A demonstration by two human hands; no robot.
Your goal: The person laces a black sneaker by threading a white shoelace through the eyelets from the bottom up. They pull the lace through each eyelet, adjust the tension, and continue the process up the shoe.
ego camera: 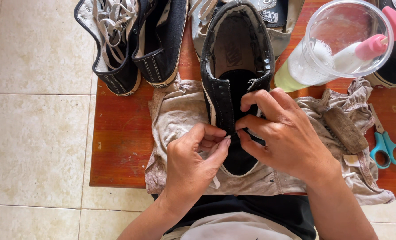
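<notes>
- Pinching at the centre of the frame, the left hand (pixel 193 155) has thumb and forefinger closed on something very small at the eyelet edge of the black shoe (pixel 233 89); it may be a lace end, but it is too small to tell.
- The right hand (pixel 280 133) lies over the right side of the same shoe, its fingers curled on the opening just beside the left fingertips, I think in order to keep the flap steady while the other hand works.
- The shoe stands with its toe toward the person and its open heel toward the top of the frame, so the eyelet row is close under both hands.
- Under it a stained beige cloth (pixel 176 115) is spread, probably to protect the red-brown table (pixel 118 142).
- On the cloth at the right rests a worn brush (pixel 344 129), and blue-green scissors (pixel 387 146) lie at the right edge, both within easy reach.
- A clear plastic cup (pixel 344 40) with foamy liquid and a pink-handled tool stands at the upper right.
- More dark shoes (pixel 131 44) with loose laces lie at the upper left.
</notes>
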